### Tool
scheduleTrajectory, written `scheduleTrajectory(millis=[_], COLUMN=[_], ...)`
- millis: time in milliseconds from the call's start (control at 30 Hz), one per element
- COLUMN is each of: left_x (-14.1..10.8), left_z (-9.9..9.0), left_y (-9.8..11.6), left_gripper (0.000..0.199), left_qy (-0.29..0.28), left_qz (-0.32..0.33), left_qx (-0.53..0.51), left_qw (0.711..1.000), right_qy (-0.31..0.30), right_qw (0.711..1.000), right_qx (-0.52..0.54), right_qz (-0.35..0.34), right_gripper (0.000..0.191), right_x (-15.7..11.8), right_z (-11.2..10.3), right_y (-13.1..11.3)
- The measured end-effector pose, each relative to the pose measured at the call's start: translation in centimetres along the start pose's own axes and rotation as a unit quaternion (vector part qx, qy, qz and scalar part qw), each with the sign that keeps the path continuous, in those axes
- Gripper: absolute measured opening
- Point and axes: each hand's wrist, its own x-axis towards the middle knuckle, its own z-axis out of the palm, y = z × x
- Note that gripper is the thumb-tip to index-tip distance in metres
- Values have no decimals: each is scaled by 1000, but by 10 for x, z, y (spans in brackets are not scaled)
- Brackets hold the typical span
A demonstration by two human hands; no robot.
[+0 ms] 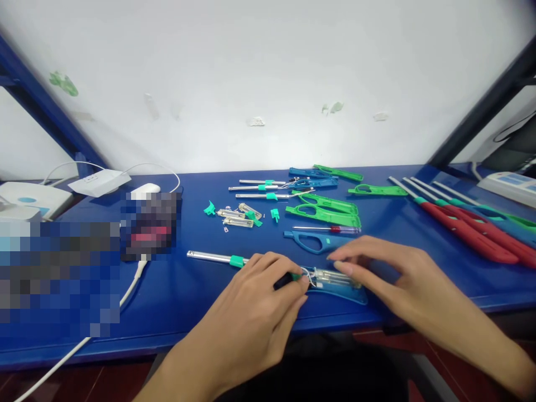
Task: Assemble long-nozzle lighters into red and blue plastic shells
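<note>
An opened long-nosed lighter lies near the desk's front edge, with a blue handle shell (pixel 341 291), a metal tube (pixel 209 256) and a green collar (pixel 238 261). My left hand (pixel 262 304) is closed over its middle, fingers gripping around a black part and thin white wires (pixel 309 274). In the shell's right end sits a clear fuel tank (pixel 335 277). My right hand (pixel 389 271) hovers at the tank, thumb and forefinger slightly apart and nothing visible between them. Just behind are another blue handle shell (pixel 320 242) and a screwdriver (pixel 345 229).
Green handle shells (pixel 322 212), tubes with green collars (pixel 262 196) and loose clear tanks (pixel 237 219) lie farther back. Several whole lighters (pixel 473 231) rest at right. At left are a white cable (pixel 133 287), a power strip (pixel 99 182) and blurred-out items.
</note>
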Motion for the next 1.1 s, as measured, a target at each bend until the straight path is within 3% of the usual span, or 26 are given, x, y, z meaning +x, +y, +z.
scheduleTrajectory(millis=[100, 300, 567, 800, 967, 1100], left_x=[-1, 0, -2, -4, -7, -7], left_z=[0, 0, 3, 3, 4, 4], left_y=[0, 3, 6, -3, -12, -13], left_gripper=[25, 27, 27, 32, 28, 24], left_qy=[-4, -6, 46, 53, 54, 47], left_qz=[3, 13, 21, 50, 21, 14], left_qx=[9, 38, 37, 67, 35, 29], left_qw=[1000, 999, 998, 995, 998, 998], right_qy=[-36, -43, -45, -3, 31, 98], right_qw=[999, 999, 999, 1000, 999, 990], right_qx=[26, 20, 5, 13, -1, -62], right_qz=[23, 20, -3, 4, -39, -81], right_gripper=[22, 20, 21, 18, 16, 12], right_x=[-4, -5, -2, -11, -21, -32], right_z=[3, 5, 6, 16, 19, 16], right_y=[3, -3, -2, 4, 8, 7])
